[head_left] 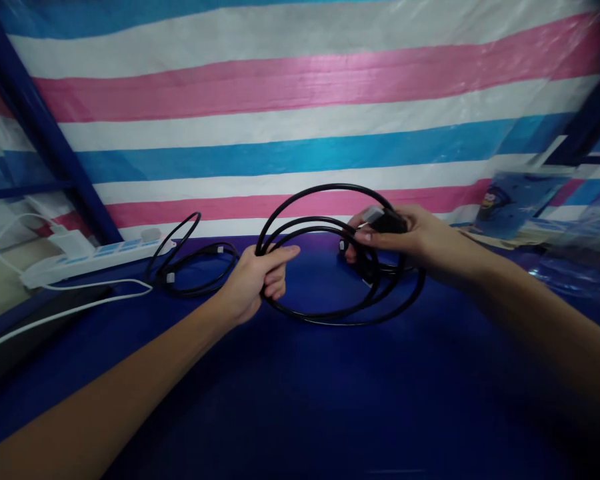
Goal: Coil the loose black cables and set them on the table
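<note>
A black cable [330, 316] hangs in loose loops between my two hands, above the blue table. My left hand [255, 277] is closed around the left side of the loops, its thumb lying along the top and pointing right. My right hand [405, 233] pinches the other side near a connector with a silver end [374, 215]. Just below its fingers a second plug [343, 246] with a pale tip shows. The right fingers are partly covered by the cable and connector.
Another coiled black cable [200, 291] lies at the left on the blue table [300, 400]. Behind it is a white power strip [110, 255] with a white charger [73, 241] plugged in. Plastic packaging [570, 267] sits at right, before a striped sheet [300, 87].
</note>
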A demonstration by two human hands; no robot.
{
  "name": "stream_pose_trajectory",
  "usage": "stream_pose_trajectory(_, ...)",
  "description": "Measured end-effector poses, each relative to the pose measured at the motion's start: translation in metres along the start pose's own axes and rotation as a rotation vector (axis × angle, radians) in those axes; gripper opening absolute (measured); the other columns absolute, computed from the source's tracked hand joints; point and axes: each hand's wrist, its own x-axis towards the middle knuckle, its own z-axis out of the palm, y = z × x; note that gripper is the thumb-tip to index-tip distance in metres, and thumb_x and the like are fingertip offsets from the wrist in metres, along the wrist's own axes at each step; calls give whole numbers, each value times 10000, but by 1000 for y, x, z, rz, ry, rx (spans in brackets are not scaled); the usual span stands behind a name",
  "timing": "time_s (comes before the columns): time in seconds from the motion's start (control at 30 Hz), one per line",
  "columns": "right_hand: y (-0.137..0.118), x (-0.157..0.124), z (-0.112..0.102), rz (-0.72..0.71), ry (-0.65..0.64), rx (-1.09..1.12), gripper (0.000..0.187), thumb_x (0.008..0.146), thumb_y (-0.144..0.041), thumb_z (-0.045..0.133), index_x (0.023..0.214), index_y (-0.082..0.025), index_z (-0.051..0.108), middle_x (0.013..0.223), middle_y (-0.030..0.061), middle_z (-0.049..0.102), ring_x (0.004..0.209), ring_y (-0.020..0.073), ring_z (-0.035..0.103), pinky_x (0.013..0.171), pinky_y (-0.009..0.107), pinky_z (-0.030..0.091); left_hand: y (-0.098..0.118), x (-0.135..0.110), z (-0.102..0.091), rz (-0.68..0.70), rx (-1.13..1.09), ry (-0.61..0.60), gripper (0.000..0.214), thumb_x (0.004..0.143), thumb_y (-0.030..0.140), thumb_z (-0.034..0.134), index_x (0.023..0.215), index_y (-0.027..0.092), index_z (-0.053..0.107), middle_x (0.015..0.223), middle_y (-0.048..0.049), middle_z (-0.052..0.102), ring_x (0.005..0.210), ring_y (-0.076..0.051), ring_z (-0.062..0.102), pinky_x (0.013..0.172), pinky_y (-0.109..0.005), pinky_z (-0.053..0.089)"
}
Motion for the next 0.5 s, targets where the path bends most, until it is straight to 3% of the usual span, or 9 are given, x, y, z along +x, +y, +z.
stream_pose_trajectory(0.13,3,-3,-14,-1,-49,94,220,757,-346,706,887,-192,618,697,25,666,677,193,666,637,332,530,13,-3,0,-100,34,-184,423,805,320,650,511,170,385,402,72,340,324,-41,343,398,-214,339)
stream_pose_trajectory(0.2,-5,-3,-17,-31,-99,37,233,771,-331,694,952,-203,624,670,9,654,633,180,652,599,311,514,26,-2,-3,-139,71,-267,213,767,257,686,673,171,516,457,68,436,362,-58,412,435,-218,387)
stream_pose_trajectory(0.27,-15,-3,-17,-41,-125,-53,272,777,-325,683,1013,-201,628,679,11,655,638,179,647,573,290,498,40,0,-4,-142,151,-317,180,731,204,709,849,187,574,532,52,519,429,-81,495,483,-226,432)
stream_pose_trajectory(0.37,-25,0,-11,-43,-140,-187,377,747,-296,702,1100,-190,624,776,29,675,685,183,643,565,276,494,59,5,-2,-87,315,-337,259,708,186,718,939,182,603,637,16,593,517,-100,570,523,-214,454)
stream_pose_trajectory(0.5,-32,7,4,-137,-144,-358,564,678,-182,728,1218,-222,571,1028,45,663,859,210,635,670,290,523,69,5,7,-68,489,-226,229,690,199,721,905,176,644,621,14,592,491,-89,547,475,-188,426)
